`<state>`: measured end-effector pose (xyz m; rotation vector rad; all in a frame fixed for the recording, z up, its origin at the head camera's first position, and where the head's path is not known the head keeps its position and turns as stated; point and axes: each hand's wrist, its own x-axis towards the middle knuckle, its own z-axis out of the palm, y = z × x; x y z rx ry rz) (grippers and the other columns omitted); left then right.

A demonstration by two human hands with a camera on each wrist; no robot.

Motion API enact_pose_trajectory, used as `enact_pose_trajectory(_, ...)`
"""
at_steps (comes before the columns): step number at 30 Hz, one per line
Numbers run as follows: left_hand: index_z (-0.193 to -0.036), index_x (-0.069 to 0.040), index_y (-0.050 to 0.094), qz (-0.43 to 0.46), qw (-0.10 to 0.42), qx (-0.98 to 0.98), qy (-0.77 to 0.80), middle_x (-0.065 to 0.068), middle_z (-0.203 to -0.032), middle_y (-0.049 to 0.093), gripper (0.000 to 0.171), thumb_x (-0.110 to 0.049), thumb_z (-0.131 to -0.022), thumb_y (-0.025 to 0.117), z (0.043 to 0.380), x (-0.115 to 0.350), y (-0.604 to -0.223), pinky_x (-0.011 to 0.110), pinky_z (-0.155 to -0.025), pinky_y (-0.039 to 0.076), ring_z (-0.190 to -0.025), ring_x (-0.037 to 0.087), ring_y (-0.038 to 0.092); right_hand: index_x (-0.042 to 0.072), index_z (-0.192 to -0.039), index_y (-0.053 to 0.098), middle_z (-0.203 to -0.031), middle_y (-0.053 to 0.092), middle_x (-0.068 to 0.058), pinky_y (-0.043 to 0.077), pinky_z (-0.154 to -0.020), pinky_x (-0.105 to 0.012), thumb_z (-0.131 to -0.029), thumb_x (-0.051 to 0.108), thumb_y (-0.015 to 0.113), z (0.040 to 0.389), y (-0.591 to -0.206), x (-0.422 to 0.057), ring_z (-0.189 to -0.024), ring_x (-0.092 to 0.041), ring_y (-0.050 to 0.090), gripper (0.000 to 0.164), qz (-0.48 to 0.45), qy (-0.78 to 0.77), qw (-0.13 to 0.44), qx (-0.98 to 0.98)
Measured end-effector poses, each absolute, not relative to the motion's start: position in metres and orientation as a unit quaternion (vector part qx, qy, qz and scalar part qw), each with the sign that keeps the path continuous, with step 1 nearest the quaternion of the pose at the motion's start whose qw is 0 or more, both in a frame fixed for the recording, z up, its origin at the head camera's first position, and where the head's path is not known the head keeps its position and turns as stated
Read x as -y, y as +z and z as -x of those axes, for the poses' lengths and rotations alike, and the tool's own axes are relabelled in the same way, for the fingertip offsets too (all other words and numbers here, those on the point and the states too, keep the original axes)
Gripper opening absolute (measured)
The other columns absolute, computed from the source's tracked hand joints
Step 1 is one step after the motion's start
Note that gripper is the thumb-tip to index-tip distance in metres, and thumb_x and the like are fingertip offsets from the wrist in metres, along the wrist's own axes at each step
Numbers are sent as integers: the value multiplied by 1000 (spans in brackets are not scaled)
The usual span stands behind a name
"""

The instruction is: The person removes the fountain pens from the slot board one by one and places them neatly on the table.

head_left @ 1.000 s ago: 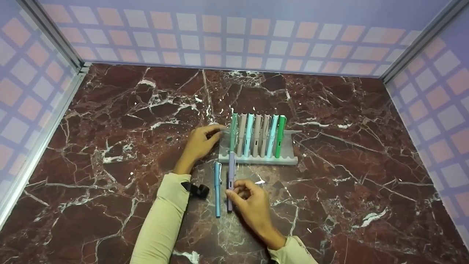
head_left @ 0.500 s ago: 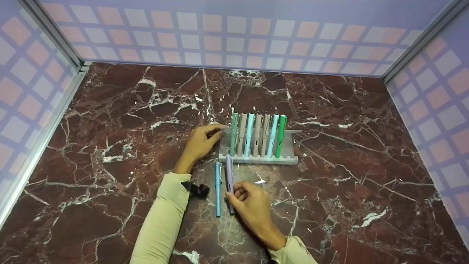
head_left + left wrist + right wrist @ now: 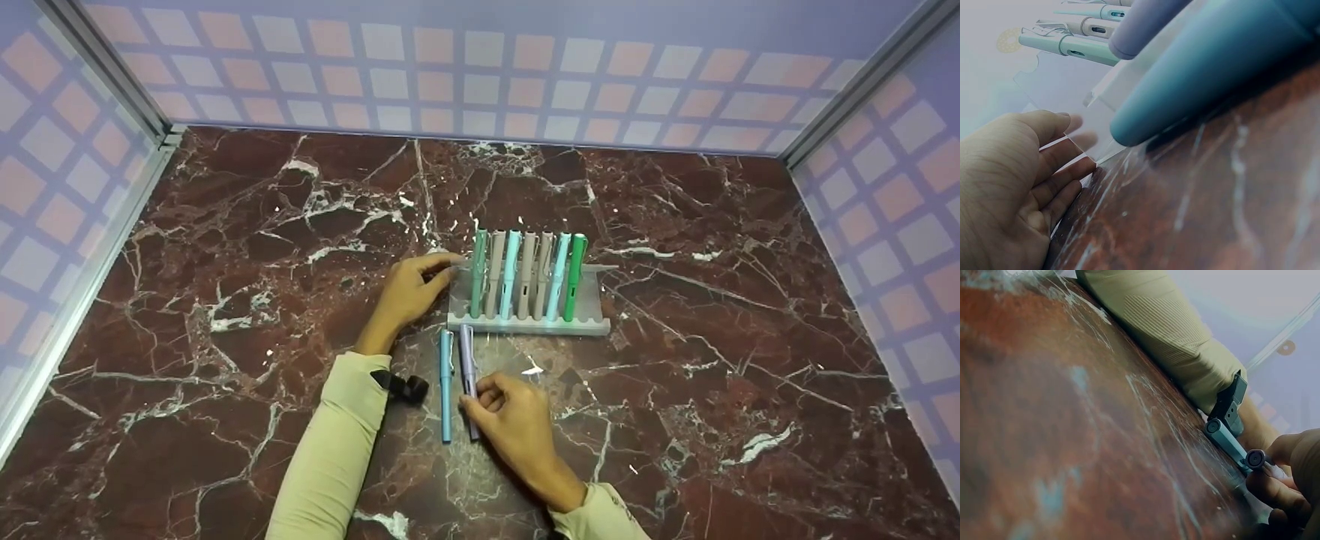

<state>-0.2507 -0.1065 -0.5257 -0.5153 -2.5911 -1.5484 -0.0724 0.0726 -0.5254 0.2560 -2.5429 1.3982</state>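
Beside blue pen (image 3: pixel 446 390), right fingers (image 3: pixel 484 412) clamped on purple pen (image 3: pixel 466 356); left fingers (image 3: pixel 1054 160) gripping clear rack (image 3: pixel 589 298) by edge.

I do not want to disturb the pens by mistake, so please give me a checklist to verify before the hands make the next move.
1. Left hand on the clear rack: ok, it holds the left edge.
2. Right hand on the purple pen: ok, thumb and fingers pinch it.
3. Purple pen apart from the blue pen: ok, the head view shows a gap.
4. Purple pen resting fully on the table: cannot tell.
5. Every pen in the rack: not ok, the purple and blue pens are in front of it.
6. Room beside the bright green pen: ok, on its right.
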Motion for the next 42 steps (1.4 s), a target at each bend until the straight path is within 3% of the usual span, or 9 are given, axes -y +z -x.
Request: enact_pose_trajectory(42,-119,-19,75,167,44,856,-488,5,-122,72,24,-20,-97,67,250,106,-524,45,-103,47,-115,28,66,3,-82,72,-66,70,-2,49,-49,-13,-76,17,87,72,-520,-67,-51,-4,59,21,-78,436,90,892)
